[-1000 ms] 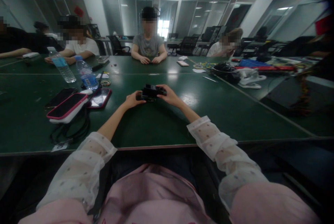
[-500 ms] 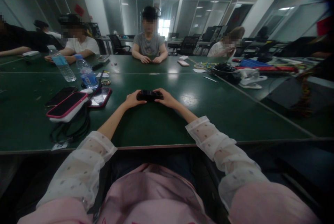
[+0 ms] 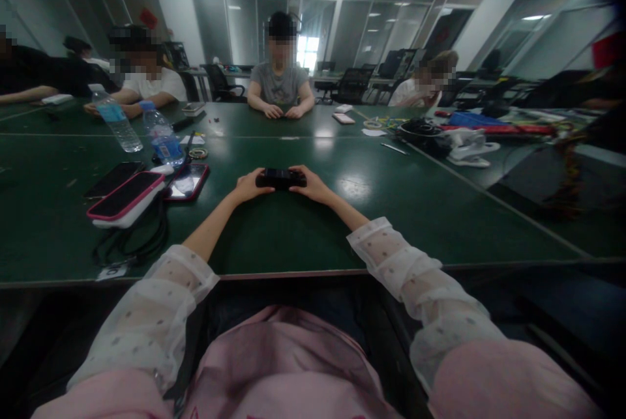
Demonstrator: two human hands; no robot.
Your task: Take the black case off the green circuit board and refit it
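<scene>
Between my two hands sits a small black box-shaped device [image 3: 280, 178], on or just above the green table [image 3: 293, 236]; its exact kind is too dark to make out. The fingers of my left hand [image 3: 248, 186] close round its left end, thumb along the near side. At its right end my right hand [image 3: 313, 186] grips in the same way, thumb low and fingers over the top. Both forearms rest across the table's front edge in sheer white dotted sleeves.
Left of my hands lie a pink-edged phone [image 3: 128, 196] on a white block, another phone [image 3: 188, 182], a dark phone [image 3: 115, 180] and a black cable [image 3: 139, 240]. Two water bottles [image 3: 117, 120] stand behind them. A person [image 3: 278, 83] sits opposite; clutter and a white object [image 3: 469, 147] lie right.
My right fingers have shifted very slightly on the black device. Otherwise nothing visibly moves.
</scene>
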